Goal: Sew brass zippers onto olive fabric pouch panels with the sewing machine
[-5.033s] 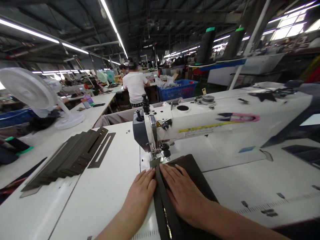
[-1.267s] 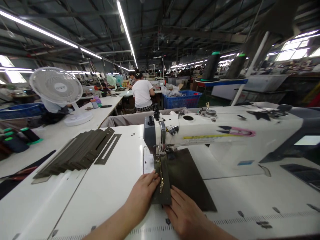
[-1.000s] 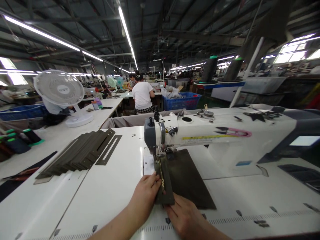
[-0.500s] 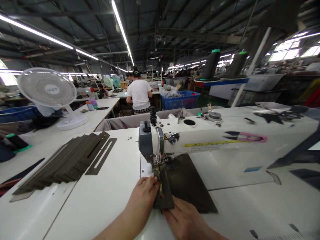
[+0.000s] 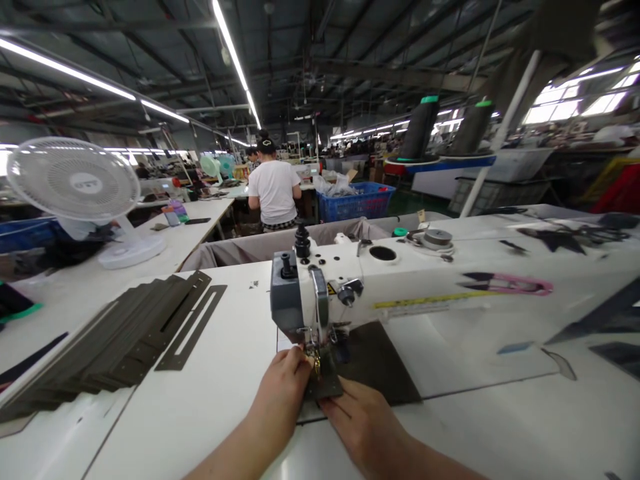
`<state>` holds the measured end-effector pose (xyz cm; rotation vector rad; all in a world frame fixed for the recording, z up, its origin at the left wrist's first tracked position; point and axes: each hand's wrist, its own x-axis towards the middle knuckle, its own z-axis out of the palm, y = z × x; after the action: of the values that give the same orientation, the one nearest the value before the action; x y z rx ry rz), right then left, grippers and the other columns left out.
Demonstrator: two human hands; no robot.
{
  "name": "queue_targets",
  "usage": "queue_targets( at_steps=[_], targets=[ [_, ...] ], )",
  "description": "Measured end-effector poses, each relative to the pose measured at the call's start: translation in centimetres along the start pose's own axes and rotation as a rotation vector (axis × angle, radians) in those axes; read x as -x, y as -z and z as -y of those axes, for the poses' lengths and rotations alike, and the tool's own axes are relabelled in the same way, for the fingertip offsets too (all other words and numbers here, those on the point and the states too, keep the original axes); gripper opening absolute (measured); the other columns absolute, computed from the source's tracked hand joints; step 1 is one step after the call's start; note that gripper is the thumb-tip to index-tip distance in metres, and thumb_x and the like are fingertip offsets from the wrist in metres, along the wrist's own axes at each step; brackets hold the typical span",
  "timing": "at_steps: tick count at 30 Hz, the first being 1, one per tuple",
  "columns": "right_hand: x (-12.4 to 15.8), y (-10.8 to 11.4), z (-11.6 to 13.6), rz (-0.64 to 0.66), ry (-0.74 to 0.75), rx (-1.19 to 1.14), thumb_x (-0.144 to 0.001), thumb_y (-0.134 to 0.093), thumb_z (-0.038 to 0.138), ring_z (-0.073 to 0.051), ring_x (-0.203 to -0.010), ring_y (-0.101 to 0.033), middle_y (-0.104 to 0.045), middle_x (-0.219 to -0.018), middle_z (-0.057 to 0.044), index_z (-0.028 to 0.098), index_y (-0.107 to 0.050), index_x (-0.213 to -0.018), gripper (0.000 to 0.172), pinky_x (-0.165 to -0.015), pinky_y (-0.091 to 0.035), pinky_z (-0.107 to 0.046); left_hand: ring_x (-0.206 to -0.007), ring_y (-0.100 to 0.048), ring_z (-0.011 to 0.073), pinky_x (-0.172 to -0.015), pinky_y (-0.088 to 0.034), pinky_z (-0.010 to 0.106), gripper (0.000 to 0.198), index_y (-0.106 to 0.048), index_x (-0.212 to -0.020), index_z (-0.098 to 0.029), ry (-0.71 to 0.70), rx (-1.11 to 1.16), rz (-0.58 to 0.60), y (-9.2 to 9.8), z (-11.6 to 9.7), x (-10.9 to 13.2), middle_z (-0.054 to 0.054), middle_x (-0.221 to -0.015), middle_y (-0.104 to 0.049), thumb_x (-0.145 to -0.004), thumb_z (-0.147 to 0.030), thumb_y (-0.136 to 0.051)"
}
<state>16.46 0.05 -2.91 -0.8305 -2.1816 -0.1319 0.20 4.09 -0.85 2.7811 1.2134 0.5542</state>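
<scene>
A white sewing machine stands over a dark fabric panel that lies flat on the white table. On top of the panel is a narrow dark strip with a zipper, its upper end under the presser foot. My left hand is closed at the strip's left edge, fingertips close to the needle area. Thumb and fingers of my right hand pinch the lower right corner of the strip and panel; some fingertips are hidden beneath.
At the left lies a stack of dark slotted pieces, with a single slotted piece beside it. A white fan stands behind. Pink snips rest on the machine arm. A person is farther back.
The strip and panel have moved forward under the presser foot, and both hands have gone with them, slightly upward in view. The camera view has shifted a little.
</scene>
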Motion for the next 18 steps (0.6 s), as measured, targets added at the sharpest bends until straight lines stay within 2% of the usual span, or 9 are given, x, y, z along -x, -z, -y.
queue_targets(
  at_steps=[2,5,7,9,11,14,16,18],
  targets=[
    [0.1,0.4,0.0,0.007,-0.057,-0.020,-0.090,-0.035,0.012,-0.017,-0.075,-0.055,-0.063,-0.079,-0.006,0.013,-0.060,-0.086,0.026,-0.068,-0.047,-0.027,-0.086,-0.052,0.0215,-0.078,-0.050,0.036,0.016,-0.058,-0.091,-0.014,-0.002,0.010,0.002,-0.1,0.1,0.1,0.009,-0.091,-0.055,-0.080,-0.007,-0.049],
    [-0.1,0.7,-0.3,-0.003,-0.175,0.115,-0.087,-0.042,0.014,-0.021,-0.081,-0.054,-0.062,-0.088,-0.009,0.014,-0.058,-0.095,0.018,-0.072,-0.045,-0.034,-0.086,-0.053,0.0225,-0.079,-0.049,0.037,0.018,-0.058,-0.091,-0.013,0.016,0.018,0.006,-0.2,-0.1,0.3,0.010,-0.091,-0.055,-0.078,-0.006,-0.048],
    [-0.6,0.5,-0.9,0.042,-0.270,0.179,-0.082,-0.049,0.016,-0.025,-0.085,-0.053,-0.060,-0.092,-0.012,0.014,-0.057,-0.095,0.016,-0.073,-0.044,-0.038,-0.088,-0.053,0.0231,-0.081,-0.048,0.038,0.022,-0.058,-0.094,-0.012,0.051,0.039,0.005,0.0,-0.3,0.5,0.011,-0.095,-0.055,-0.075,-0.005,-0.049],
    [-1.3,0.2,-1.6,0.126,-0.349,0.114,-0.077,-0.052,0.015,-0.026,-0.085,-0.053,-0.059,-0.091,-0.012,0.014,-0.058,-0.089,0.014,-0.073,-0.043,-0.038,-0.091,-0.054,0.0230,-0.082,-0.048,0.038,0.027,-0.058,-0.096,-0.014,0.074,0.082,-0.008,0.5,-0.7,0.8,0.011,-0.101,-0.054,-0.072,-0.005,-0.049],
    [-2.1,-0.2,-2.3,0.176,-0.354,0.006,-0.076,-0.048,0.012,-0.023,-0.084,-0.054,-0.060,-0.089,-0.010,0.015,-0.057,-0.085,0.014,-0.074,-0.042,-0.034,-0.090,-0.056,0.0219,-0.080,-0.049,0.036,0.026,-0.058,-0.096,-0.016,0.108,0.108,-0.066,1.2,-1.2,1.1,0.010,-0.102,-0.056,-0.074,-0.008,-0.048],
    [-3.0,-0.5,-3.1,0.171,-0.314,-0.070,-0.076,-0.041,0.008,-0.020,-0.080,-0.056,-0.062,-0.086,-0.008,0.016,-0.058,-0.082,0.019,-0.073,-0.041,-0.029,-0.070,-0.058,0.0197,-0.062,-0.050,0.032,0.012,-0.058,-0.076,-0.017,0.228,0.071,-0.189,1.8,-1.7,1.9,0.005,-0.077,-0.059,-0.081,-0.021,-0.047],
    [-3.2,-0.6,-3.2,0.145,-0.343,-0.071,-0.073,-0.043,0.008,-0.019,-0.077,-0.057,-0.062,-0.082,-0.007,0.016,-0.058,-0.079,0.018,-0.068,-0.041,-0.026,-0.053,-0.055,0.0170,-0.049,-0.047,0.029,0.028,-0.052,-0.058,-0.018,0.293,0.062,-0.227,1.9,-2.0,2.5,0.001,-0.056,-0.054,-0.083,-0.029,-0.048],
    [-3.2,-0.7,-3.2,0.119,-0.383,-0.083,-0.072,-0.046,0.010,-0.019,-0.075,-0.057,-0.062,-0.080,-0.007,0.015,-0.058,-0.076,0.014,-0.065,-0.042,-0.026,-0.052,-0.056,0.0164,-0.048,-0.049,0.027,0.031,-0.054,-0.057,-0.018,0.225,0.105,-0.260,1.7,-2.2,2.9,0.001,-0.056,-0.056,-0.084,-0.032,-0.048]
  ],
)
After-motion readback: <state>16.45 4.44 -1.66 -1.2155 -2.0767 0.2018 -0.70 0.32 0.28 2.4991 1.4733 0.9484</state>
